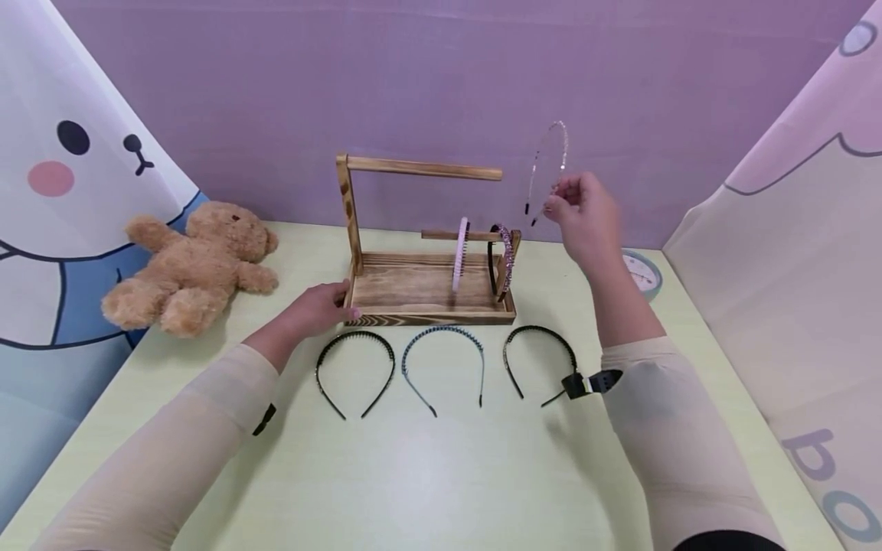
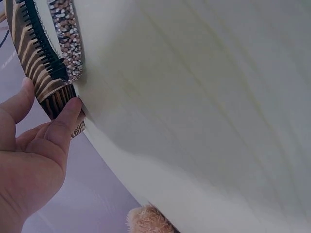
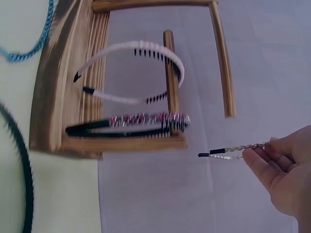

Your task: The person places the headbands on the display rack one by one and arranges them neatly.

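Observation:
My right hand (image 1: 584, 218) pinches a thin, sparkly headband (image 1: 565, 145) between thumb and fingers, raised to the right of a wooden rack (image 1: 427, 318). Its dark tips point down in the head view. The left hand (image 1: 318, 308) grips the rack's front left corner, thumb and fingers on either side of it in the left wrist view. On the rack's lower bar (image 3: 171, 73) hang a pale pink headband (image 1: 460, 254) and a pink glittery one (image 1: 508, 260). The upper bar (image 1: 427, 167) carries nothing.
Before the rack lie a black headband (image 1: 319, 360), a blue one (image 1: 441, 330) and another dark one (image 1: 544, 329), which the right wrist strap partly overlaps. A brown teddy bear (image 1: 189, 268) lies at the left, and a round clock (image 1: 646, 275) is behind the right forearm.

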{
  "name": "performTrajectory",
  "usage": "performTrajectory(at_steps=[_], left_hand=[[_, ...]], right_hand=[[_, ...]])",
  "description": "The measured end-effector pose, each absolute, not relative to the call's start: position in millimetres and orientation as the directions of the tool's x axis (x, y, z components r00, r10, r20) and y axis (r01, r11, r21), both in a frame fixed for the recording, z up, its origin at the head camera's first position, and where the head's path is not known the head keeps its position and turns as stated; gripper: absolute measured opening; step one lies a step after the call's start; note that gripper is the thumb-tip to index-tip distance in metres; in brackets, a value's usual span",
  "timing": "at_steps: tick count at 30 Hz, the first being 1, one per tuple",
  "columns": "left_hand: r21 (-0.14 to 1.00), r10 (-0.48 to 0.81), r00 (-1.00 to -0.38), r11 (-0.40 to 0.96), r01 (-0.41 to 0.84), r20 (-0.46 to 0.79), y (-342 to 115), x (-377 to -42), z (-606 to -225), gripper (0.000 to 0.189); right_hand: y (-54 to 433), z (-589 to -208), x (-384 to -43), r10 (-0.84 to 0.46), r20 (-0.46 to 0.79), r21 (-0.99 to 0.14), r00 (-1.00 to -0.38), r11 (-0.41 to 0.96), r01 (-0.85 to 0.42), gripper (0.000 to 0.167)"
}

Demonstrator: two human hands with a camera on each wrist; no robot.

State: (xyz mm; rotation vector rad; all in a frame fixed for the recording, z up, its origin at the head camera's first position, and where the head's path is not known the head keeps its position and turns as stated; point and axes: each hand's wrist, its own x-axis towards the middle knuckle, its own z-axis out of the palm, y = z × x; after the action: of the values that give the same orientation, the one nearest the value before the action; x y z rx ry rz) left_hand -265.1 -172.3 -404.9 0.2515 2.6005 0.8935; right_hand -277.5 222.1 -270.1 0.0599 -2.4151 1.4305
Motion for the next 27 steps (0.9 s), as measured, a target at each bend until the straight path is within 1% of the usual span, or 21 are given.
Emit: performTrajectory(at_steps=[7,12,16,22,27], left_hand=[[0.615,0.294,-0.914,0.786,0.065,-0.28,-171,-264,-405,0.077],[0.614,0.293,-0.914,0.787,0.062,-0.282,-172,-265,-407,0.077],[0.607,0.296,-0.915,0.791,0.075,-0.273,-174,-268,-409,0.079],[0.616,0.298,-0.914,0.785,0.071,-0.274,-175,-269,-409,0.078],[0.621,0.291,-0.917,0.781,0.063,-0.274,-174,-268,-409,0.078]], right_hand=[[194,-269,-286,0.08,0.348,-0.85,-0.934,0.447,-0.279,0.017],[173,-267,-288,0.036,0.351,-0.844,-0.936,0.446,-0.299,0.02],[156,-265,-289,0.001,0.364,-0.832,-0.932,0.45,-0.324,0.02],[129,-267,-291,-0.09,0.392,-0.821,-0.916,0.414,-0.392,0.02],[105,-273,-292,-0.162,0.397,-0.801,-0.903,0.419,-0.428,0.019]])
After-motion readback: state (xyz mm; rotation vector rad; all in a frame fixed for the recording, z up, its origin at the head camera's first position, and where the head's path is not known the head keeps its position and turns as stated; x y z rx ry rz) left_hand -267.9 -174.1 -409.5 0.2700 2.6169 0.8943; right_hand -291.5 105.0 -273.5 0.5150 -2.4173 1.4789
